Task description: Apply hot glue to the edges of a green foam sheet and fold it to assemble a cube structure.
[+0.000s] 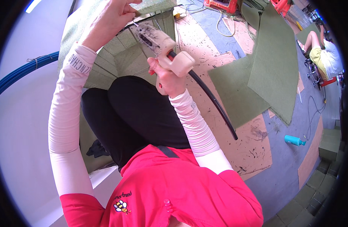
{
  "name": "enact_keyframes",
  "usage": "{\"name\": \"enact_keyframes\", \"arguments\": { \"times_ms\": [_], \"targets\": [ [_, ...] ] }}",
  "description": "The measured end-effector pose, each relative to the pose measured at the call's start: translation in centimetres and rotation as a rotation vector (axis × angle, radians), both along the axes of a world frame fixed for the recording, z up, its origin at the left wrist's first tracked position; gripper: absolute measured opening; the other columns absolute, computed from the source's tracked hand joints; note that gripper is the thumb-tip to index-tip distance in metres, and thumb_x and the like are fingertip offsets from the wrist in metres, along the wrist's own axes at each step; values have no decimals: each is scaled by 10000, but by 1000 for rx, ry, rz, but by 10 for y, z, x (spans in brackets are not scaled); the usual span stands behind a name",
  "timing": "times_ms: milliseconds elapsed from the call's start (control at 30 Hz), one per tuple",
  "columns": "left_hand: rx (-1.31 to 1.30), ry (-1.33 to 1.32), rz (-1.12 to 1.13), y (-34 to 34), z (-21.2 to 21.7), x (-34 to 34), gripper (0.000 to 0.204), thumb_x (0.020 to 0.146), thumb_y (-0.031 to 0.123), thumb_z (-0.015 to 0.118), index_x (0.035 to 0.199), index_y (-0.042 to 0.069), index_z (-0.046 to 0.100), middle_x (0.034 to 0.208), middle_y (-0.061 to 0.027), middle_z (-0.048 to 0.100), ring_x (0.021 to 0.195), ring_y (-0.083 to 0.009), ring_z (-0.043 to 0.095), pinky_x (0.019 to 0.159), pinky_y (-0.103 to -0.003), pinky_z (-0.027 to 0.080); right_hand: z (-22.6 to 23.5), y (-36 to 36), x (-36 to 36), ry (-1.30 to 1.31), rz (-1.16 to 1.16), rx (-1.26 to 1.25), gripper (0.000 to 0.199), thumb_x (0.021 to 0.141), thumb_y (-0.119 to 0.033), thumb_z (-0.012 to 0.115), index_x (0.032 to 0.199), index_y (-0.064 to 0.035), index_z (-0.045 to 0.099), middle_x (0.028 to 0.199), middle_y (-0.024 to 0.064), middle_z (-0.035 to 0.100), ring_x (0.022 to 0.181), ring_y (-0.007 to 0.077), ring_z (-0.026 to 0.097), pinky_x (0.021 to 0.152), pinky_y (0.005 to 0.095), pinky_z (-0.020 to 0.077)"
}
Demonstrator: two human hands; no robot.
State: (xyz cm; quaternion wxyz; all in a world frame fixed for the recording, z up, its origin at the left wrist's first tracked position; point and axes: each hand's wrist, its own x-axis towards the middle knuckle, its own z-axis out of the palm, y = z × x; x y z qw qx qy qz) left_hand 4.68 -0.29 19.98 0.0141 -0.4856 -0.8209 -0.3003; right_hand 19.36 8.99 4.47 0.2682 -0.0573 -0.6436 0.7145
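My right hand [167, 77] grips the handle of a cream-coloured glue gun [162, 45] with a black cable [213, 100] trailing to the right. Its glue-crusted nozzle points up at the edge of a green fabric-covered panel [121, 49]. My left hand [113, 19] pinches the green fabric [155, 5] at the panel's top edge, just left of the nozzle. Both arms wear pale pink sleeves. My knees in black trousers [140, 109] sit under the gun.
Sheets of green fabric [272, 64] lie on the stained floor at right. A teal bottle [294, 140] lies lower right. Another person [325, 53] sits far right. Blue hoses [22, 72] run at left. Green blocks [314, 189] are stacked at the lower right.
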Motion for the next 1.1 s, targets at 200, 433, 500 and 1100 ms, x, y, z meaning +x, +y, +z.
{"name": "enact_keyframes", "arguments": {
  "times_ms": [200,433,500,1100],
  "targets": [
    [-20,12,10,1,-1,1,352,842,34,551,1194,10,544,854,-91,674,734,-84,571,673,-220,466,-3,13,3,25,2,-241,216,843,-207,665,875,-14,574,703,17,575,588,100,532,542,249,433],
    [-15,29,18,-1,0,2,352,848,37,544,1200,17,543,856,-81,674,727,-66,555,666,-211,458,3,21,9,-28,-60,-236,209,866,-174,632,776,6,576,630,57,585,578,133,578,568,269,471],
    [-33,1,17,0,1,0,354,847,36,545,1201,20,544,859,-80,674,734,-66,559,669,-211,459,6,19,9,-20,-51,-250,216,864,-177,634,763,5,576,626,56,584,575,134,577,568,269,471],
    [0,32,-12,-1,-1,3,348,848,36,552,1195,25,547,842,-78,669,730,-76,571,674,-215,461,5,31,10,17,-60,-313,199,843,-160,662,874,20,582,664,33,572,560,106,545,520,248,446]
  ]
}}
